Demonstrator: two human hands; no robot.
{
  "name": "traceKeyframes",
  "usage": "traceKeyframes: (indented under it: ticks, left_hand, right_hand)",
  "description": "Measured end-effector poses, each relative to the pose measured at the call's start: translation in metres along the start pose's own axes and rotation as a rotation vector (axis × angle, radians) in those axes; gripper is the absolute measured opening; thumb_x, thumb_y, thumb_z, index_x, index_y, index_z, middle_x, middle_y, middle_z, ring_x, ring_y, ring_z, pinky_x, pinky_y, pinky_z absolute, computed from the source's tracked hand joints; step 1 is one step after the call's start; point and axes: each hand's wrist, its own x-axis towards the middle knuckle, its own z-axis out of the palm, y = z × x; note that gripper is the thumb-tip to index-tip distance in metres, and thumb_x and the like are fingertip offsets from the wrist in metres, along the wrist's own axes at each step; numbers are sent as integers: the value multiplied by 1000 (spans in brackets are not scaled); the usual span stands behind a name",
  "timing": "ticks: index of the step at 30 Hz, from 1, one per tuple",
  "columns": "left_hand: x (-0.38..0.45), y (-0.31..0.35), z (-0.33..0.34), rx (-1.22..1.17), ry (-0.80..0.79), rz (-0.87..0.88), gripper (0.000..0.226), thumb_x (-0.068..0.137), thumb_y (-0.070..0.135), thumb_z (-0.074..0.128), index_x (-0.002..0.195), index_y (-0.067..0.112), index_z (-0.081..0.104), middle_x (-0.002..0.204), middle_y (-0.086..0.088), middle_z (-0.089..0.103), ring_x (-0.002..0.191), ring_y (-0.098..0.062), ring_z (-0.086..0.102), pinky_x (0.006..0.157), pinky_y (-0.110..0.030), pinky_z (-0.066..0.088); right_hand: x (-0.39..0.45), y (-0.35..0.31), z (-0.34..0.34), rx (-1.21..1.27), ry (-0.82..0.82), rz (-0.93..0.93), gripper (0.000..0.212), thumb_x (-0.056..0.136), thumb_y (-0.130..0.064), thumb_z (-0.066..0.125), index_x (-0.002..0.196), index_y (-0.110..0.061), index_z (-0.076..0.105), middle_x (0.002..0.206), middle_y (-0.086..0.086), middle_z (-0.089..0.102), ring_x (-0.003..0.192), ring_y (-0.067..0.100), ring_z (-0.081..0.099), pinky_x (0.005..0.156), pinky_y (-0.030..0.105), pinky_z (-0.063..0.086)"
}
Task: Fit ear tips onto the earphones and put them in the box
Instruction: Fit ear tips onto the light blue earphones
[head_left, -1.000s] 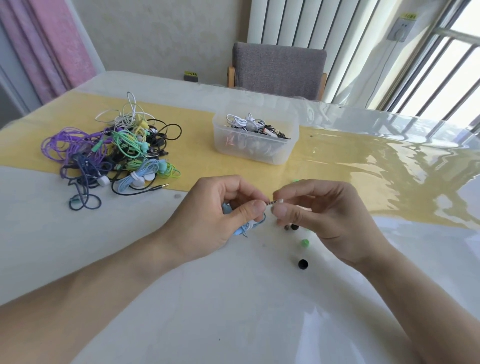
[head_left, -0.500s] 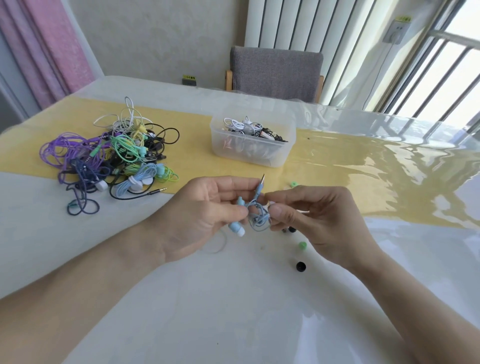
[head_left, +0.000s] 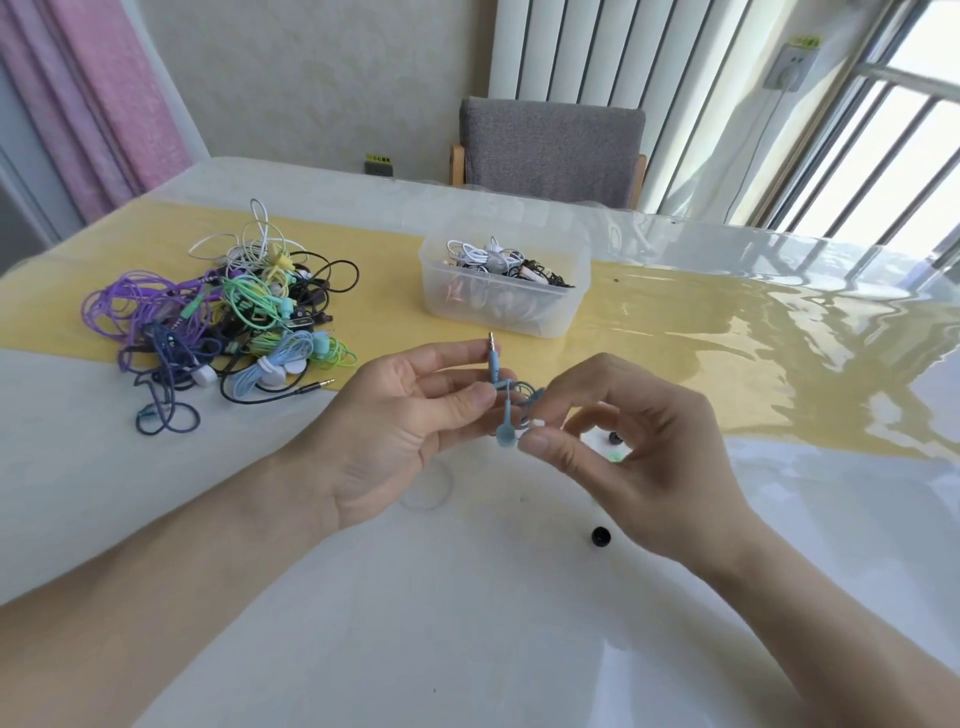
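A person's two bare hands meet just above a glossy white tabletop (head_left: 467, 623). The left hand (head_left: 395, 431) has its thumb and fingers curled in a pinch around a bundled pale blue earphone set (head_left: 506, 410); the metal plug (head_left: 492, 349) stands upright above this grip, and one blue earbud (head_left: 505, 434) hangs just below it. The right hand (head_left: 639, 452), touching the same bundle from the other side, pinches what looks like the second earbud with a small white ear tip (head_left: 537, 423) between thumb and forefinger, the other fingers loosely curled. Whether that tip is fully seated is too small to tell.

Beyond both grips, farther from the person, sits a clear plastic box (head_left: 504, 306) already holding white and black earphones. Far to the left of the left grip lies a tangled pile of unsorted earphones (head_left: 228, 322) in purple, green, black and white. Just below and behind the right grip, loose ear tips rest on the tabletop: a black ear tip (head_left: 600, 535) near the wrist, plus a green one and another dark one glimpsed between the fingers.

Likely risks: the tiny tip could slip from the pinch and roll among the loose ones; the coiled cable could unravel if the left pinch loosens; the hanging earbud could snag while moving toward the box.
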Motion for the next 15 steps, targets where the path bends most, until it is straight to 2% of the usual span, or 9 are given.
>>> traceKeyframes:
  ticks: [2,5,7,11,13,15]
  left_hand:
    - [-1,-1,1,49,-26,38,51,74,-4,63,125,-2,56,107,-21,71,90,-24,71,78,-27,58]
    - [-4,-3,0,359,-17,204,45,87,-16,56,126,5,52,105,-15,73,89,-23,73,74,-25,56]
    - [-5,-4,0,519,-35,292,48,91,-19,49,127,13,49,106,-10,72,90,-22,72,73,-22,52]
    - [-8,-5,1,648,-107,364,37,91,1,48,124,19,49,106,-6,70,84,-16,69,74,-18,48]
    - [-7,-5,0,672,-71,364,25,90,10,51,114,17,55,100,-4,71,78,-20,67,70,-24,52]
    - [-5,-4,-2,688,-53,363,14,90,10,57,102,13,63,92,-4,73,72,-20,66,70,-28,55]
  right_hand:
    - [0,-1,4,-38,20,-25,5,85,-18,77,89,-15,75,91,1,69,82,23,67,67,31,53]
    - [2,-3,3,-38,125,-23,8,87,-19,74,90,-27,74,93,-7,70,86,21,67,67,30,53]
    - [3,-4,2,0,157,24,10,89,-18,71,92,-27,74,92,-4,71,84,20,66,65,33,54]
    - [2,-3,5,31,114,92,14,88,-15,73,93,-28,73,91,-4,73,79,16,65,68,35,57]
    - [2,-3,7,51,110,116,12,87,-15,74,91,-26,74,88,-5,73,79,15,64,69,35,57]
    - [3,-3,7,104,126,167,4,86,-20,73,88,-22,74,83,-6,72,74,14,63,63,30,54]
